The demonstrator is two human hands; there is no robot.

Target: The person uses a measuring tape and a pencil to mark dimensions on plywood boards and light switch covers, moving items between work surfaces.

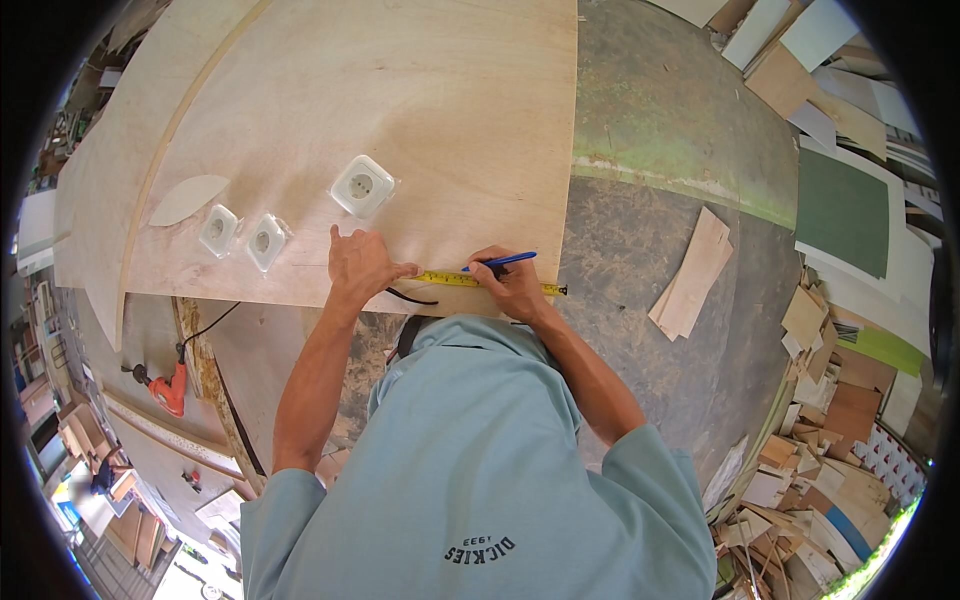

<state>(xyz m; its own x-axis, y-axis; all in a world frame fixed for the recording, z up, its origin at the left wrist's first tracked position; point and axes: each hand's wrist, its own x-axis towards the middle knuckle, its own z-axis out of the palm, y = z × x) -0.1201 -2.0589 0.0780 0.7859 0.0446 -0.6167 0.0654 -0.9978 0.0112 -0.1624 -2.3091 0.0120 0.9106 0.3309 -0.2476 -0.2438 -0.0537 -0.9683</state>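
Observation:
Across the near edge of a large pale plywood sheet (470, 120) lies a yellow tape measure (450, 278), its blade stretched out to the sheet's right edge. My left hand (362, 262) is closed at the tape's left end, thumb against the blade; the tape's case is hidden under it. A black strap (412, 298) comes out beside that hand. My right hand (515, 287) grips a blue pen (515, 259), resting over the blade, the pen's tip near the tape. Farther back sits a white wall socket (362, 187) in clear wrapping.
Two smaller wrapped sockets, one socket (218, 231) beside another socket (266, 242), lie left near a leaf-shaped wood piece (188, 199). An orange corded power tool (170, 388) lies lower left. Wood strips (692, 275) are on the floor; offcuts (800, 450) pile at right.

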